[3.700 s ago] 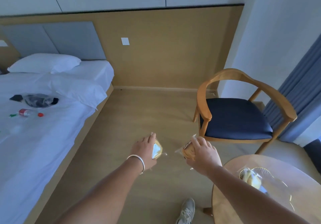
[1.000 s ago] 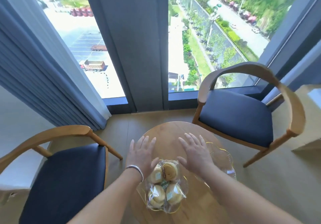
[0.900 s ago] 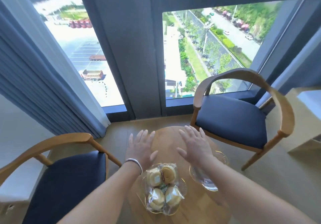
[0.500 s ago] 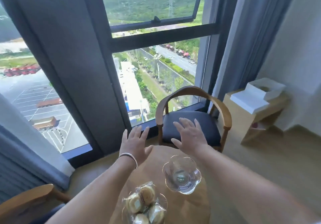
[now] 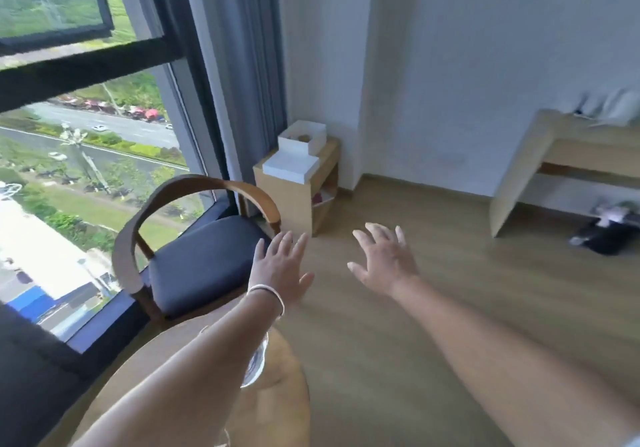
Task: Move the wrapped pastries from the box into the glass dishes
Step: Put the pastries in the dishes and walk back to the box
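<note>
An open white box [image 5: 302, 140] sits on a small wooden side cabinet [image 5: 298, 188] in the far corner, its lid [image 5: 290, 167] lying in front of it; something brown shows inside. My left hand [image 5: 280, 268] and my right hand [image 5: 384, 259] are both raised in mid-air, empty, fingers spread, well short of the box. Only an edge of one glass dish [image 5: 255, 365] peeks out beside my left forearm on the round wooden table [image 5: 277, 401]. The dish with wrapped pastries is out of view.
A wooden armchair [image 5: 194, 256] with a dark blue seat stands between the table and the cabinet, by the window [image 5: 79, 155]. A long wooden shelf unit [image 5: 568, 166] runs along the right wall, with dark items [image 5: 606, 235] on the floor beneath. Wood floor [image 5: 450, 308] lies ahead.
My view has swung right from the table to the corner with the box. The filled dish has dropped out of view. Both hands stay empty and spread.
</note>
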`<state>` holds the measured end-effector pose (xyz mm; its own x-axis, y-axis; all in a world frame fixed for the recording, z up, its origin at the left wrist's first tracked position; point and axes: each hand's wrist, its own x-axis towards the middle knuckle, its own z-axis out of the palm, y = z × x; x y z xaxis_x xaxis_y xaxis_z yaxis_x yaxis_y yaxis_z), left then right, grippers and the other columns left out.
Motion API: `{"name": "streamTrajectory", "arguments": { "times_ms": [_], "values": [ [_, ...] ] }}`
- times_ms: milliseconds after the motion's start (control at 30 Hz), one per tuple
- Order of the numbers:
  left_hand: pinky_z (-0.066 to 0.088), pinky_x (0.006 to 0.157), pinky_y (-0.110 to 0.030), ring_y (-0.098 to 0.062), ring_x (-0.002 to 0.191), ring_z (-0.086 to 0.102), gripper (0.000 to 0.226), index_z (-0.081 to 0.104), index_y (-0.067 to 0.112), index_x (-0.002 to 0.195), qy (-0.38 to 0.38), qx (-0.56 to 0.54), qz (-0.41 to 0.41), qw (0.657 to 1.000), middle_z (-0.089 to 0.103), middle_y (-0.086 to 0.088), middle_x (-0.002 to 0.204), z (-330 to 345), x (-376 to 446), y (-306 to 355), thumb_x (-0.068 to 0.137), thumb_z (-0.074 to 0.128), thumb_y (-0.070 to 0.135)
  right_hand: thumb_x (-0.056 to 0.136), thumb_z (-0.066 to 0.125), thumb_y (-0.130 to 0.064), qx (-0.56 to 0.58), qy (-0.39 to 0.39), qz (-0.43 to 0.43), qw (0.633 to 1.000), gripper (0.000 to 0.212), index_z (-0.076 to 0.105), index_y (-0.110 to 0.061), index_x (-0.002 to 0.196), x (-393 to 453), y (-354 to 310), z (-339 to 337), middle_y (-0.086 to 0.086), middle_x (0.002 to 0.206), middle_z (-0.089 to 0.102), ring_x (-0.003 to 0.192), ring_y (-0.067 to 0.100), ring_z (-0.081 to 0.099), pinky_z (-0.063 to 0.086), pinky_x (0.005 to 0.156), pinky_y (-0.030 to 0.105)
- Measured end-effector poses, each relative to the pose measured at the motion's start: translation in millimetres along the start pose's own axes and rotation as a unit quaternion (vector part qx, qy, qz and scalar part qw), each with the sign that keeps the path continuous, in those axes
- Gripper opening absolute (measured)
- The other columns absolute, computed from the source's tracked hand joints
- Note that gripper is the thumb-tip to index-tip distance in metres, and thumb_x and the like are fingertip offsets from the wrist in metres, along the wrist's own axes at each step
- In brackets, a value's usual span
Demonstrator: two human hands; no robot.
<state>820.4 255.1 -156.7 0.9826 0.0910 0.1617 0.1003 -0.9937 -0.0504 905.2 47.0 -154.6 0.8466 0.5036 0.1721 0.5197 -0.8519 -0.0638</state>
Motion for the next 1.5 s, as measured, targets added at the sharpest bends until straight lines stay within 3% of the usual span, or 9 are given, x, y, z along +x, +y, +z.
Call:
{"name": "streamTrajectory", "arguments": {
  "times_ms": [167, 333, 867, 1167, 1500],
  "values": [
    [0.008, 0.117, -0.047, -0.022, 0.146, 0.01, 0.077, 0.004, 0.027, 0.152, -0.002, -0.031, 0.1, 0.994, 0.019, -0.003, 0.158, 13, 40, 87, 0.091, 0.036, 0.061, 0.088, 0.05, -0.06, -0.03, -0.013, 0.101, 0.994, 0.071, 0.033, -0.025, 0.148, -43, 82, 1, 0.009, 0.155, 0.029, 0.143, 0.023, 0.023, 0.009, 0.117, 0.051],
    [0.008, 0.117, -0.047, -0.021, 0.145, 0.011, 0.075, 0.007, 0.027, 0.151, -0.014, -0.04, 0.144, 0.989, 0.021, -0.003, 0.157, 32, 73, 137, 0.091, 0.037, 0.06, 0.088, 0.051, -0.06, -0.04, -0.027, 0.152, 0.987, 0.07, 0.032, -0.027, 0.147, -53, 144, 10, 0.007, 0.155, 0.029, 0.143, 0.023, 0.025, 0.011, 0.118, 0.051],
    [0.007, 0.117, -0.049, -0.022, 0.145, 0.012, 0.075, 0.009, 0.029, 0.151, -0.038, -0.011, 0.131, 0.991, 0.021, -0.002, 0.157, 52, 206, 205, 0.089, 0.029, 0.067, 0.089, 0.047, -0.061, 0.002, -0.03, 0.167, 0.986, 0.07, 0.031, -0.028, 0.148, 27, 274, 26, 0.006, 0.156, 0.027, 0.141, 0.024, 0.029, 0.011, 0.117, 0.05],
    [0.006, 0.118, -0.049, -0.021, 0.145, 0.012, 0.076, 0.007, 0.028, 0.151, -0.046, -0.014, 0.153, 0.987, 0.021, -0.002, 0.157, 89, 334, 245, 0.089, 0.026, 0.068, 0.089, 0.046, -0.061, -0.001, -0.059, 0.188, 0.98, 0.07, 0.03, -0.028, 0.149, 107, 357, 49, 0.006, 0.156, 0.026, 0.14, 0.025, 0.03, 0.01, 0.118, 0.051],
    [0.007, 0.117, -0.049, -0.022, 0.145, 0.013, 0.076, 0.006, 0.028, 0.15, -0.035, -0.043, 0.166, 0.985, 0.021, -0.003, 0.156, 124, 551, 272, 0.09, 0.033, 0.065, 0.089, 0.045, -0.061, -0.019, -0.076, 0.189, 0.979, 0.071, 0.027, -0.029, 0.15, 276, 457, 70, 0.006, 0.158, 0.025, 0.141, 0.025, 0.03, 0.007, 0.117, 0.05]
  ]
}}
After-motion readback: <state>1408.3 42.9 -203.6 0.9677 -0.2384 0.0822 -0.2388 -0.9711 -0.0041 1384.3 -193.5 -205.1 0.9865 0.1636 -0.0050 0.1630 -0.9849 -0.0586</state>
